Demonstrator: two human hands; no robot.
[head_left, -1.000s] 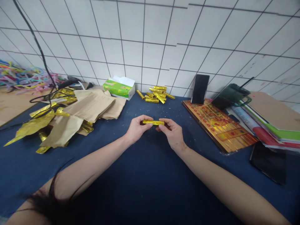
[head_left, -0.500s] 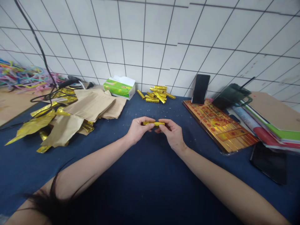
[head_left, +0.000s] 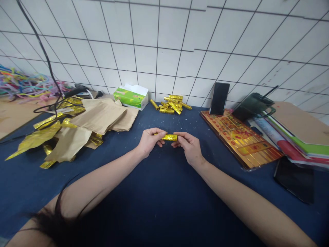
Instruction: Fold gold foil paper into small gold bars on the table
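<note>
A small roll of gold foil paper (head_left: 169,137) is held level just above the dark blue table cloth (head_left: 159,192), near the middle of the view. My left hand (head_left: 149,141) pinches its left end with curled fingers. My right hand (head_left: 189,147) pinches its right end the same way. Behind the hands, by the tiled wall, lies a pile of several finished gold rolls (head_left: 171,103).
Brown paper sheets (head_left: 100,118) and loose gold foil (head_left: 36,137) are heaped at the left, under a black cable (head_left: 48,99). A green tissue box (head_left: 130,96) stands at the back. At the right are a stack of printed gold sheets (head_left: 241,137), two phones (head_left: 219,98) (head_left: 294,178) and folders (head_left: 298,133).
Both hands have kept hold of the roll and shifted their fingers on it; it now looks shorter and thicker, and sits slightly lower.
</note>
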